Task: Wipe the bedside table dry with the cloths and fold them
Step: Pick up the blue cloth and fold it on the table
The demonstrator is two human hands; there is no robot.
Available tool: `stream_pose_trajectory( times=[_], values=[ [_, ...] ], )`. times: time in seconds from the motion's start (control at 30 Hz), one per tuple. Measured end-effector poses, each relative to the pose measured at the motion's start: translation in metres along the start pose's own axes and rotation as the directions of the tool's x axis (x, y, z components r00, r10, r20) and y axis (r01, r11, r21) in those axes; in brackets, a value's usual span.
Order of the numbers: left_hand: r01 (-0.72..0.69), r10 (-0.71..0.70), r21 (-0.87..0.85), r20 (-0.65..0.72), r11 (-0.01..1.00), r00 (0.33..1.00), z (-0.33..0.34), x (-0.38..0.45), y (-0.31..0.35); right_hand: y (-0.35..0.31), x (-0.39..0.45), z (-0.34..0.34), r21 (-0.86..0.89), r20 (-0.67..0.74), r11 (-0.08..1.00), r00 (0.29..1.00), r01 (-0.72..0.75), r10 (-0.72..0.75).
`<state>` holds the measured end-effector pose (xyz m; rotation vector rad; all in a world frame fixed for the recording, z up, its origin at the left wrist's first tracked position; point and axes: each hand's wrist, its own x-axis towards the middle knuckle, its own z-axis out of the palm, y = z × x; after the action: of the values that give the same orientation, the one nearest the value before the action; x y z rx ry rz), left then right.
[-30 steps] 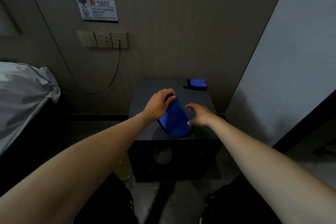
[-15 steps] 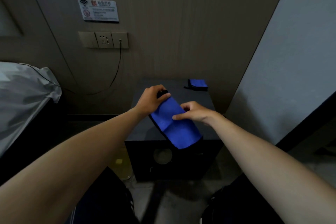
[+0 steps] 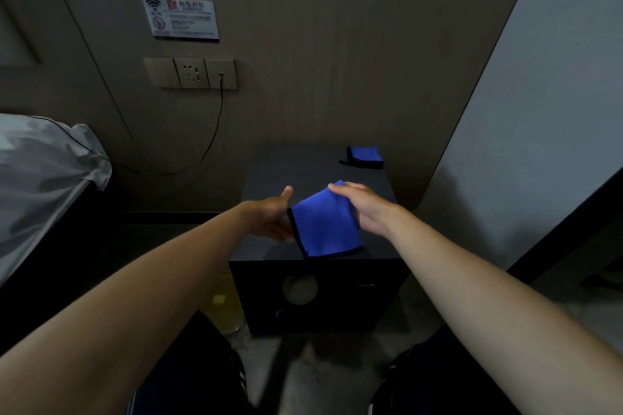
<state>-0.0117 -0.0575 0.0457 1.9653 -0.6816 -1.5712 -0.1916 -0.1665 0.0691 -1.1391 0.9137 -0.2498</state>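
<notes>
Blue cloth, folded, held above the table front edge, right hand gripping its far side, left hand spread with fingers at its near-left edge; likely light, limp; take by hemmed corners; second cloth at back-right corner.

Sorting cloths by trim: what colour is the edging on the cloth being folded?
Black edging on the blue square cloth, clearest along its left and bottom edges in the head view.

A single head-worn wide-angle camera looks forward and down, close over the bedside table, with the wall behind it.
</notes>
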Motion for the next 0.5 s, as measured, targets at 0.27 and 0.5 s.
stream_pose_trajectory(
  times=[0.27,0.5],
  values=[
    [-0.387,0.362,-0.135,-0.181,0.912,0.915,0.005,0.019,0.004,0.003,0.000,0.000,0.079,-0.104,0.997,0.995,0.011,-0.003],
    [-0.495,0.487,0.019,-0.216,0.869,0.846,0.000,0.010,0.002,0.014,0.003,-0.013,-0.342,-0.271,0.935,0.944,0.090,-0.190]
  ],
)
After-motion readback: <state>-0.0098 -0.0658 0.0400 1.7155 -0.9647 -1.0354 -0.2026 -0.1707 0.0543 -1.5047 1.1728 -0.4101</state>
